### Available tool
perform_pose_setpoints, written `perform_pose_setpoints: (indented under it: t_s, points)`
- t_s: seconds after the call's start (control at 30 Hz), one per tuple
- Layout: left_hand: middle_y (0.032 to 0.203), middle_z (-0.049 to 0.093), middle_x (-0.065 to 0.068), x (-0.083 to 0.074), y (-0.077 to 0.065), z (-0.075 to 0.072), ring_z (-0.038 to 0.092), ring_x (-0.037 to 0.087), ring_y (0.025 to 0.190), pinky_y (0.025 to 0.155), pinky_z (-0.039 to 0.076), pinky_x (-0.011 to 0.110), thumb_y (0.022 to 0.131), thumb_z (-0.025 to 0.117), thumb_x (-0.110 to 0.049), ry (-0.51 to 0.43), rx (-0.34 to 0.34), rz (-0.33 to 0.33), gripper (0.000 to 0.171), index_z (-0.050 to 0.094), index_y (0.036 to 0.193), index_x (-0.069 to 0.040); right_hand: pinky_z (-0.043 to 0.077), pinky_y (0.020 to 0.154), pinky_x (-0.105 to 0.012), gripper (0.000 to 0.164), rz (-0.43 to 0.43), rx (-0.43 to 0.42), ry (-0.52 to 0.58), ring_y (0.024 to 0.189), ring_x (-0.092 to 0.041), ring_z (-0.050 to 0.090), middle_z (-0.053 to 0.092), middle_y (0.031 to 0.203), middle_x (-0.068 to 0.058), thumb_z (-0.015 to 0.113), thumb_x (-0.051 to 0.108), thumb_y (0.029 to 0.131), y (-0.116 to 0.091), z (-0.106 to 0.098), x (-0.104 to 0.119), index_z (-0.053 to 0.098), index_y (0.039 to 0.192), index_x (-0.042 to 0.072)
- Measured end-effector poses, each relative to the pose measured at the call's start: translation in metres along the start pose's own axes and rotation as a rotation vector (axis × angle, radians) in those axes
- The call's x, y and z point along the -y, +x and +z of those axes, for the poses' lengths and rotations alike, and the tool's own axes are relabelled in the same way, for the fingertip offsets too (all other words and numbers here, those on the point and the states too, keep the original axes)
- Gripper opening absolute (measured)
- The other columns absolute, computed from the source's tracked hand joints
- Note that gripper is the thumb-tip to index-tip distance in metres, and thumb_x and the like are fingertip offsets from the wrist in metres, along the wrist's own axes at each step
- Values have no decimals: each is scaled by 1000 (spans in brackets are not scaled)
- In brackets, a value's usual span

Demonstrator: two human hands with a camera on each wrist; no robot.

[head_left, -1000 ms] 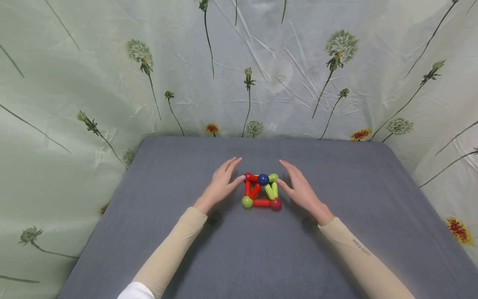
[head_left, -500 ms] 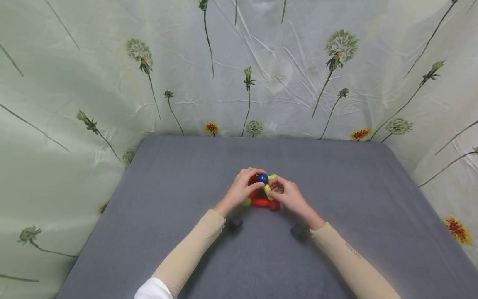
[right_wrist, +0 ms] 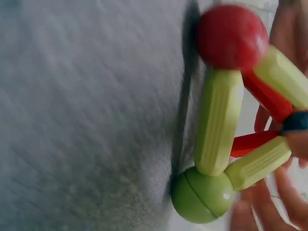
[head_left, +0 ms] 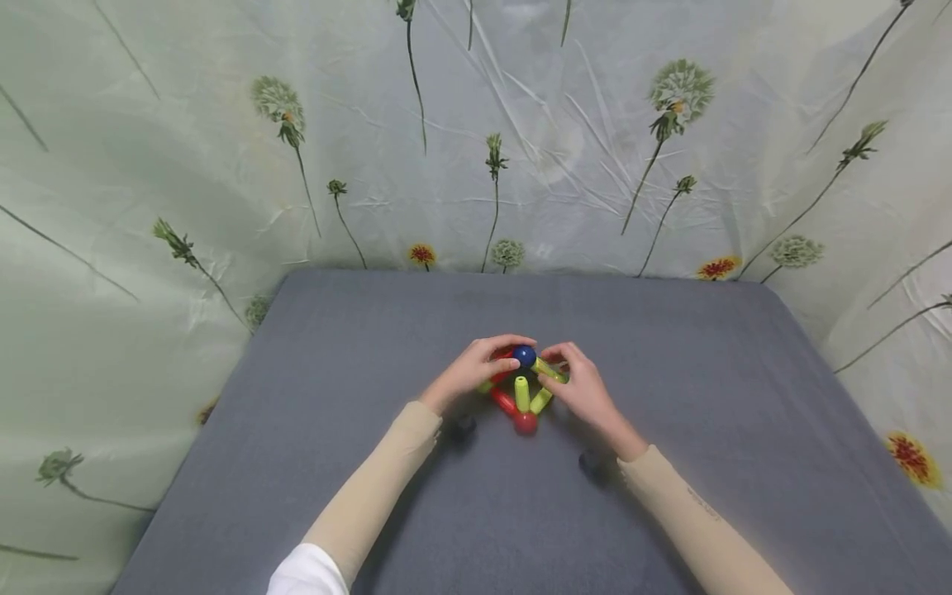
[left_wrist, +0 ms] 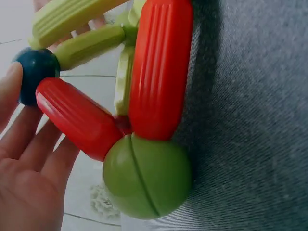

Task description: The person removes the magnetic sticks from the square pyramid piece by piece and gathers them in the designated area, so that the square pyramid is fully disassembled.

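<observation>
A stick-and-ball toy pyramid stands on the grey surface, built of red and yellow-green rods. The blue ball [head_left: 524,356] forms its top, and my left hand [head_left: 476,365] pinches it between thumb and fingers. My right hand [head_left: 583,392] pinches a sloping yellow-green rod [head_left: 546,368] just right of that ball. Nearest me lies the red ball [head_left: 525,423], from which another yellow-green rod [head_left: 522,397] rises; its upper end looks apart from the blue ball in the head view. A green ball [left_wrist: 147,175] joins two red rods in the left wrist view. Fingers hide the pyramid's far side.
The grey padded surface [head_left: 476,512] spreads around the pyramid. Behind and beside it hangs a pale curtain [head_left: 446,198] with dandelion prints. Small dark objects [head_left: 592,467] sit under both wrists.
Both hands came inward from the pyramid's sides and took hold near its top. The pyramid has turned clockwise, its red ball swinging to the front middle. One yellow-green rod's top now shows free.
</observation>
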State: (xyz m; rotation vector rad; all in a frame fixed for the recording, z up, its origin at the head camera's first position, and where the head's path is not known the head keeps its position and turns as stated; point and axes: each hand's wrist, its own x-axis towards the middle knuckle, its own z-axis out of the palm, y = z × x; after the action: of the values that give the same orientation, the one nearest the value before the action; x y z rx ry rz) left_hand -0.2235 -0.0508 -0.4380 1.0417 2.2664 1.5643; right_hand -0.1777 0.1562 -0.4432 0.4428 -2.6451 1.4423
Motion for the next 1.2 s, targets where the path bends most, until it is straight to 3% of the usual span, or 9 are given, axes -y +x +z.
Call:
perform_pose_setpoints:
  t_s: [0.17,0.27,0.37,0.5,0.67,0.87,1.0,1.2]
  points:
    - [128,57,10,-4,1,2,50,23,121,100,40,42,95,60,-14,112,-82,0,39,54,133,-5,51,79,-41,24,10,10,-37,89,-27,61,64,97,-13,71,4,84,3,2,-2,61,106,-1]
    - [121,58,6,-7,0,6,50,24,114,96,43,40,93,64,-20,227,-142,-16,38,58,129,-9,52,73,-36,22,28,-7,-32,83,-24,61,63,92,-11,72,5,84,2,6,1,61,102,-1]
    - [114,60,4,-8,1,9,52,21,107,89,46,37,90,67,-25,275,-185,-27,37,63,124,-12,52,71,-33,22,42,-25,-28,81,-22,61,62,92,-10,74,7,83,2,12,4,61,100,-1]
    - [111,64,5,-7,2,10,56,19,103,86,48,34,87,69,-19,240,-226,-21,36,66,120,-9,52,70,-32,21,43,-44,-26,81,-22,61,62,91,-11,73,7,84,0,18,7,60,99,-1]
    - [114,64,10,-6,2,8,60,20,101,82,51,31,87,69,-14,169,-203,-12,36,65,121,-4,52,67,-31,22,36,-69,-27,79,-22,61,62,87,-9,74,4,83,-5,21,10,60,99,-1]
    - [117,64,8,-4,4,4,61,19,102,84,50,32,88,67,-14,139,-208,-40,36,64,123,-7,53,68,-29,23,-3,-52,-10,80,-22,62,63,89,-8,75,3,82,-10,22,12,60,100,0]
    - [120,63,9,-3,4,1,60,19,105,87,49,31,89,67,-11,73,-141,-41,36,63,124,-4,53,70,-32,19,32,-76,42,81,-23,62,62,90,-10,72,3,83,-8,15,8,61,99,0]
    - [123,61,14,-2,3,0,57,25,113,96,44,41,93,62,-8,-20,-59,-16,36,58,127,-1,49,80,-45,24,-3,-75,-59,93,-30,59,60,102,-13,67,-2,83,-1,4,-2,61,106,-1]
